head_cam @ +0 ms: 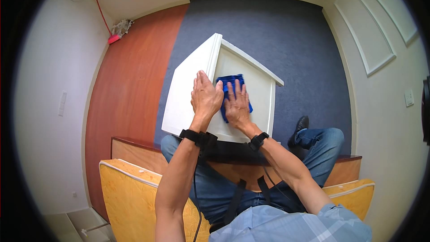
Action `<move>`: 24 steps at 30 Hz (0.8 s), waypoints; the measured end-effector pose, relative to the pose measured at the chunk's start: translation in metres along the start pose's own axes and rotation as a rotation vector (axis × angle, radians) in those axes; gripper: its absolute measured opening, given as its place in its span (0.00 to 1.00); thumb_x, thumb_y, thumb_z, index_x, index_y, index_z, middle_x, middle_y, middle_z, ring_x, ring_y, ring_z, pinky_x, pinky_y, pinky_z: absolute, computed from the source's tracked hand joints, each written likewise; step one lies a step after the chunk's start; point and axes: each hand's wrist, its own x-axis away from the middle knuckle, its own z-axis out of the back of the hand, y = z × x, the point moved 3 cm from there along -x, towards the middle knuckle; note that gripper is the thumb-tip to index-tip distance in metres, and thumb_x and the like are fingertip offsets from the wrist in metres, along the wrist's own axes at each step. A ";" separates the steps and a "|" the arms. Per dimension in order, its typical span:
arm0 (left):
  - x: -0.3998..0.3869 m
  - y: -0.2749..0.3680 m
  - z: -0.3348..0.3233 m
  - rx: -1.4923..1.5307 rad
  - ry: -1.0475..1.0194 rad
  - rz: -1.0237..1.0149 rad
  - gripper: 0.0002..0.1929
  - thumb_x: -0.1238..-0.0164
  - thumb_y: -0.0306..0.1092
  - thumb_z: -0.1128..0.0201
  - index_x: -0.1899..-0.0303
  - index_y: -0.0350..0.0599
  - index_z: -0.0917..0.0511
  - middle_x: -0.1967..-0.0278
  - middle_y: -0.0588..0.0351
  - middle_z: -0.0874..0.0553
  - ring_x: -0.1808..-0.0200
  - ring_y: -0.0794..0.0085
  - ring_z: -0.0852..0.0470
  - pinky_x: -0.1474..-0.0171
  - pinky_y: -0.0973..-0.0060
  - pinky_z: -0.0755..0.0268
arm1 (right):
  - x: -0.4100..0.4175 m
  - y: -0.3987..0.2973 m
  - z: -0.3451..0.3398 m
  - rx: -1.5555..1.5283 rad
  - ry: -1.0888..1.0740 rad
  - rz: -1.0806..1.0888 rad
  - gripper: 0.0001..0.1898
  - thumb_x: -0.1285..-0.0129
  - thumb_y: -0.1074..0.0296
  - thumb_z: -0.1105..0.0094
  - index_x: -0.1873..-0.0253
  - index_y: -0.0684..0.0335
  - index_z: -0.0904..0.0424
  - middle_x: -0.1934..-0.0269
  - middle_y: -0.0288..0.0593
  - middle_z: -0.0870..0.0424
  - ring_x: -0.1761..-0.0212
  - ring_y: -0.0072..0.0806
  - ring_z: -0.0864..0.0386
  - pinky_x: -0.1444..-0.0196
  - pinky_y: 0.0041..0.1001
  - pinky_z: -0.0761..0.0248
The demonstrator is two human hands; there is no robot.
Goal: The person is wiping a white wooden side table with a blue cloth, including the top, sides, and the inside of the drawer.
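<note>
A white wooden cabinet (188, 84) stands before me between my knees, tilted across my view, with a moulded edge and a framed panel (259, 97). My right hand (238, 106) presses a folded blue cloth (231, 79) against this panel, fingers spread over it. The palm hides the middle of the cloth. Along the moulded edge rests my left hand (206, 95), fingers straight and close together, its thumb beside the cloth. Nothing shows in the left hand, though its palm side is hidden. Black bands circle both wrists.
I sit on a yellow mattress (131, 198) over a wooden bed frame (139, 149). Grey-blue flooring (268, 23) adjoins reddish wood flooring (134, 74). A red dustpan (114, 38) and a mop head (122, 27) stand in the far left corner. A wall socket (409, 98) is at right.
</note>
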 end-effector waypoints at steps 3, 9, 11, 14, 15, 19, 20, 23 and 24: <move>-0.001 0.002 -0.002 0.061 0.017 0.014 0.40 0.28 0.49 0.41 0.26 0.28 0.42 0.27 0.34 0.34 0.24 0.43 0.37 0.26 0.50 0.43 | -0.026 -0.025 0.000 -0.098 0.052 0.133 0.30 0.26 0.55 0.51 0.22 0.56 0.39 0.19 0.56 0.52 0.19 0.64 0.56 0.22 0.61 0.61; 0.000 0.014 -0.002 -0.029 0.053 -0.020 0.39 0.28 0.49 0.41 0.27 0.28 0.40 0.28 0.34 0.33 0.25 0.45 0.36 0.28 0.49 0.40 | -0.084 0.047 -0.006 -0.073 0.282 -0.144 0.23 0.26 0.60 0.48 0.31 0.62 0.27 0.25 0.50 0.34 0.23 0.58 0.40 0.24 0.51 0.48; 0.000 0.013 -0.005 -0.104 0.053 0.018 0.39 0.29 0.49 0.40 0.27 0.28 0.40 0.27 0.35 0.33 0.25 0.46 0.36 0.28 0.49 0.39 | -0.078 0.076 -0.006 -0.120 0.405 -0.155 0.20 0.29 0.68 0.44 0.35 0.64 0.23 0.31 0.49 0.25 0.29 0.54 0.30 0.27 0.47 0.39; 0.000 0.013 -0.005 -0.143 0.062 0.016 0.38 0.29 0.48 0.40 0.27 0.29 0.40 0.26 0.37 0.34 0.24 0.48 0.36 0.28 0.50 0.39 | -0.058 0.111 -0.003 -0.090 0.545 -0.173 0.16 0.35 0.75 0.39 0.42 0.66 0.18 0.40 0.51 0.17 0.35 0.51 0.23 0.30 0.41 0.31; 0.000 0.019 -0.006 -0.150 0.060 0.005 0.38 0.29 0.48 0.40 0.27 0.30 0.40 0.26 0.38 0.34 0.24 0.48 0.36 0.28 0.50 0.39 | -0.052 0.134 0.000 -0.044 0.595 -0.213 0.15 0.33 0.74 0.40 0.43 0.66 0.17 0.42 0.53 0.16 0.38 0.52 0.21 0.34 0.42 0.28; 0.004 0.015 -0.007 -0.225 0.054 -0.002 0.38 0.29 0.49 0.40 0.27 0.31 0.39 0.25 0.39 0.35 0.24 0.48 0.37 0.28 0.52 0.38 | -0.071 0.133 0.016 -0.412 0.505 -0.679 0.14 0.27 0.68 0.45 0.42 0.65 0.19 0.53 0.58 0.13 0.52 0.52 0.14 0.49 0.43 0.24; 0.004 0.017 -0.009 -0.227 0.049 0.009 0.38 0.29 0.49 0.40 0.27 0.31 0.39 0.25 0.39 0.35 0.24 0.48 0.37 0.28 0.52 0.38 | -0.087 0.121 0.018 -0.441 0.520 -0.606 0.15 0.26 0.67 0.46 0.40 0.66 0.20 0.51 0.58 0.13 0.51 0.52 0.14 0.48 0.41 0.23; 0.006 0.022 -0.005 -0.247 0.045 0.031 0.38 0.29 0.49 0.40 0.27 0.32 0.39 0.25 0.39 0.36 0.24 0.49 0.36 0.27 0.54 0.38 | -0.140 0.044 0.024 -0.566 0.611 -0.175 0.19 0.26 0.66 0.49 0.35 0.65 0.24 0.38 0.57 0.20 0.37 0.52 0.21 0.37 0.44 0.28; 0.004 0.026 -0.008 -0.250 0.036 0.039 0.38 0.29 0.50 0.40 0.27 0.32 0.39 0.25 0.39 0.36 0.24 0.49 0.36 0.27 0.55 0.38 | -0.157 0.026 0.021 -0.296 0.472 -0.056 0.22 0.27 0.65 0.49 0.32 0.64 0.27 0.33 0.55 0.25 0.31 0.52 0.28 0.31 0.48 0.36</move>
